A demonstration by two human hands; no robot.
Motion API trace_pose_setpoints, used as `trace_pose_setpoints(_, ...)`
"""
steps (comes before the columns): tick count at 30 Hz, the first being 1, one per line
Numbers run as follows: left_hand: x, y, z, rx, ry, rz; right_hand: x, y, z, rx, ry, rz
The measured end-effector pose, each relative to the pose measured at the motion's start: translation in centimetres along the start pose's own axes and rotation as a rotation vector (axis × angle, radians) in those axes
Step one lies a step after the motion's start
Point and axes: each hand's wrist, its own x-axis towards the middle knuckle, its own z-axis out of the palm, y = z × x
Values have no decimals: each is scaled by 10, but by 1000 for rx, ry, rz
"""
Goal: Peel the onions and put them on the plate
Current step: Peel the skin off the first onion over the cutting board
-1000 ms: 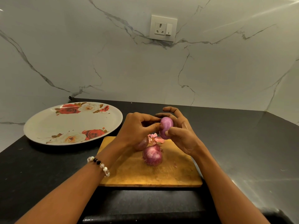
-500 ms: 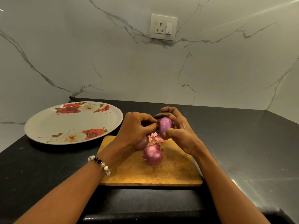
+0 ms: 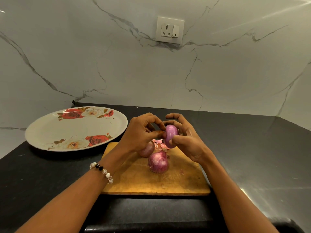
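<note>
Purple and glossy, a peeled onion [image 3: 170, 136] is held above the far part of a wooden cutting board [image 3: 151, 180] by both hands. It is gripped by the right hand [image 3: 186, 140], with the thumb curled under its near side and the fingers arched over its top and far side. At its left end it is pinched by the left hand [image 3: 143, 133], whose fingertips are drawn together against the skin there. A beaded bracelet [image 3: 101, 171] is worn on the left wrist. Just below the held onion, a small heap of pinkish peel scraps [image 3: 159, 144] lies on the board. Two unpeeled onions rest on the board as well: the nearer onion [image 3: 158, 163] stands in plain sight near the board's middle, and the farther onion [image 3: 146, 150] is partly hidden under the left hand. The two appear to be touching or nearly so; which cannot be told. The board is set on a black countertop [image 3: 244, 148]. To the left of the board, a large oval plate [image 3: 50, 132] with printed red and cream roses sits on the same countertop, and nothing is seen lying on it. Behind everything, a white marble-patterned wall [image 3: 101, 56] carries a socket with a switch [image 3: 170, 30].
</note>
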Motion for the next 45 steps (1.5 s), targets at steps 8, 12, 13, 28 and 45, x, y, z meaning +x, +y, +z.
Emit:
trace_pose_setpoints(8,0,-2,0,29,-17,46,-1,-1,-1,30,-29,20)
trace_pose_setpoints(12,0,-5,1,87,-37,59,-2,-1,-1,41,-44,32)
trace_pose_setpoints(13,0,-5,1,102,-40,59,-2,-1,0,41,-52,37)
trace_pose_setpoints(28,0,-2,3,72,-64,32,0,-6,-6,276,-44,-13)
trace_pose_setpoints(45,-4,8,11,-11,67,5,-1,-9,-5,221,-33,23)
